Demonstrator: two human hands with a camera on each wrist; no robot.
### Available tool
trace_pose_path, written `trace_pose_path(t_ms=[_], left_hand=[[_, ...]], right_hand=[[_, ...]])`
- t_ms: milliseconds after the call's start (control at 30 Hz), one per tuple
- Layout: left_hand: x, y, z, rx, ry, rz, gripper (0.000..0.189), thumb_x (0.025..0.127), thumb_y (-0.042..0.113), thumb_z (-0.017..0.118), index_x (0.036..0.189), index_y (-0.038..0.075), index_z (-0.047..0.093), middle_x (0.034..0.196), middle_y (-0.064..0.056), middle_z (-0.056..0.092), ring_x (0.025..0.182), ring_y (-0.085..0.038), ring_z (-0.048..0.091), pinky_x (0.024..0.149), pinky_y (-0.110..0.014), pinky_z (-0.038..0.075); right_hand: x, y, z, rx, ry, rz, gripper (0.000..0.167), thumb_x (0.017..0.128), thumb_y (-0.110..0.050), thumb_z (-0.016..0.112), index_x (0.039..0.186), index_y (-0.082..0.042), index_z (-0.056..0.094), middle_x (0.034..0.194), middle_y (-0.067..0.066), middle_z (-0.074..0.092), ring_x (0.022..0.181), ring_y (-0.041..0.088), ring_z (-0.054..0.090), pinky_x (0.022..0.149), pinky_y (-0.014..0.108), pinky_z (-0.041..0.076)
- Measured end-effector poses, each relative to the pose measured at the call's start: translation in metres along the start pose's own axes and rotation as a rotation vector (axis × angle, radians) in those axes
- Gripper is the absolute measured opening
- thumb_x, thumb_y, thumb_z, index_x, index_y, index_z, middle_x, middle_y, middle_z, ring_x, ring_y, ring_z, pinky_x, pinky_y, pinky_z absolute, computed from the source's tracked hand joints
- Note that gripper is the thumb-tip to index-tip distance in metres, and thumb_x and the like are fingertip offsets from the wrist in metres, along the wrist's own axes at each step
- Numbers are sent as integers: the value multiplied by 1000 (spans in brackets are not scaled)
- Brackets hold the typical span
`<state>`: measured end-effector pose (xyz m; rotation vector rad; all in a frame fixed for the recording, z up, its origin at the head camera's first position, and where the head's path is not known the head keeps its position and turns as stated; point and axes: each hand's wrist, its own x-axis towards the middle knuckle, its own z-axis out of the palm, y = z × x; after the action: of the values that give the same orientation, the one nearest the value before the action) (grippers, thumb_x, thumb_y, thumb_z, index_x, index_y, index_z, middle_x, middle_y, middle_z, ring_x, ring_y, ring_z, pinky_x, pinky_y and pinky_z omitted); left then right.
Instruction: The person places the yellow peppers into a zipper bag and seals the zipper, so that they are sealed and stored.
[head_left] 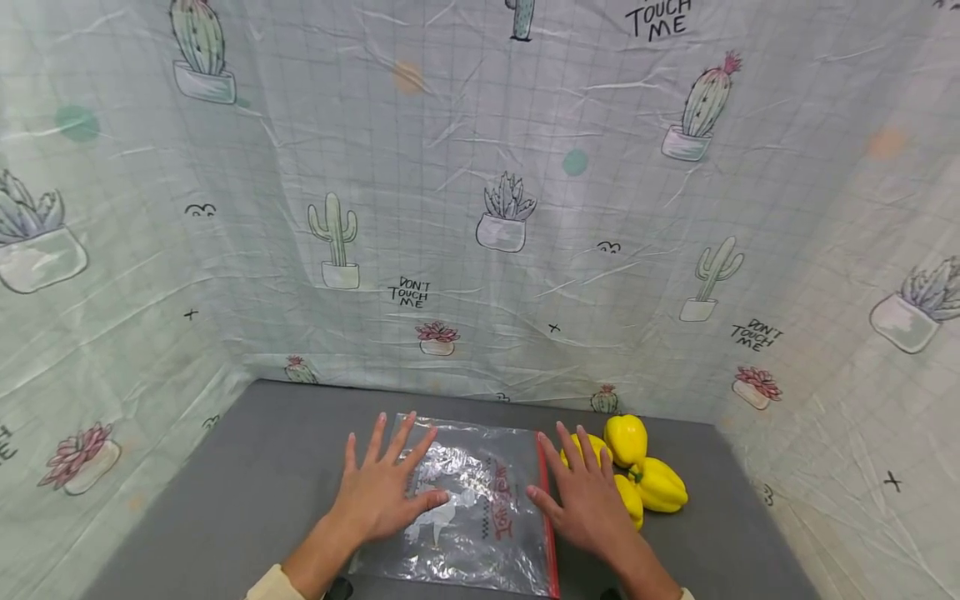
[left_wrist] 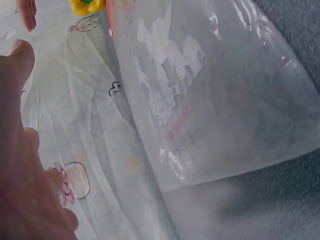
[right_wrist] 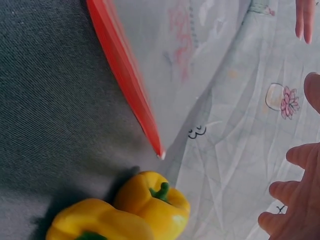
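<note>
Left hand (head_left: 384, 496) and right hand (head_left: 590, 504) both spread; flat red-edged clear plastic bag (head_left: 472, 508) lies below and between them, rounded glossy yellow bell peppers (head_left: 662, 486) beside right hand

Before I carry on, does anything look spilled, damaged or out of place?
Nothing stands out: the clear zip bag lies flat on the grey table, and the visible parts of the yellow bell peppers beside it look undamaged. The right hand partly hides some.
</note>
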<state>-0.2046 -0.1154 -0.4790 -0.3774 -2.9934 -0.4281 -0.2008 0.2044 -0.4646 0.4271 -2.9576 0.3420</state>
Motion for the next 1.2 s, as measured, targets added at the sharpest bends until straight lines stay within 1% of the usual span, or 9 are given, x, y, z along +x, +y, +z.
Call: trace_pose_path(t_ms=[167,267,333,500,600,700,867,1000,1200], left_hand=[[-2,2,3,-27,-22,-10,89,90,82,51,165,42,24,177,1,15,164,-43,5,120,-81,6],[-2,2,6,-24,-30,-10,88,90,81,52,165,43,23,177,2,14,164,-42,5,120,-80,6],[-3,2,9,-15,-33,-7,89,89,84,49,164,45,23,177,4,14,164,-41,5,121,-80,7],[-3,5,20,-35,-12,37,86,89,83,51,163,48,24,177,5,17,164,-42,9,120,-81,10],[-4,7,25,-40,4,54,84,90,78,56,163,47,27,176,2,19,163,-44,12,119,-81,12],[-3,9,28,-35,2,62,84,90,76,58,162,45,30,176,1,19,162,-46,13,118,-82,14],[-2,13,32,-38,-45,62,88,86,80,59,162,42,33,176,-1,21,162,-46,15,117,-83,14],[0,13,36,-47,-86,54,90,86,81,59,163,41,33,176,-1,21,161,-47,15,118,-83,12],[1,14,43,-53,-141,38,95,82,81,63,162,38,35,175,-7,23,160,-50,17,117,-83,13]], right_hand=[[-1,0,7,13,-12,1,79,99,-57,61,164,-23,34,174,12,25,162,44,17,123,76,17],[0,-1,13,32,-27,2,78,99,-58,59,165,-24,34,174,12,24,162,44,17,122,76,16],[0,-2,16,41,-47,5,78,100,-59,58,165,-24,33,175,12,23,162,44,16,123,76,15],[-5,-3,20,48,-79,22,76,100,-58,58,164,-22,36,175,11,22,163,43,14,124,74,14],[-7,-2,23,46,-102,27,77,100,-60,57,164,-23,36,175,11,22,163,43,13,124,75,14],[-8,-1,26,46,-112,29,77,100,-61,57,163,-23,36,175,11,23,163,43,12,123,75,15],[-9,0,34,51,-127,32,76,99,-58,60,163,-23,37,175,12,23,162,44,13,122,76,14],[-7,-1,39,51,-155,30,76,99,-57,60,162,-21,38,175,13,22,162,44,14,122,76,15],[-5,0,43,68,-178,33,76,99,-58,59,162,-20,40,175,14,22,161,47,17,122,75,17]])
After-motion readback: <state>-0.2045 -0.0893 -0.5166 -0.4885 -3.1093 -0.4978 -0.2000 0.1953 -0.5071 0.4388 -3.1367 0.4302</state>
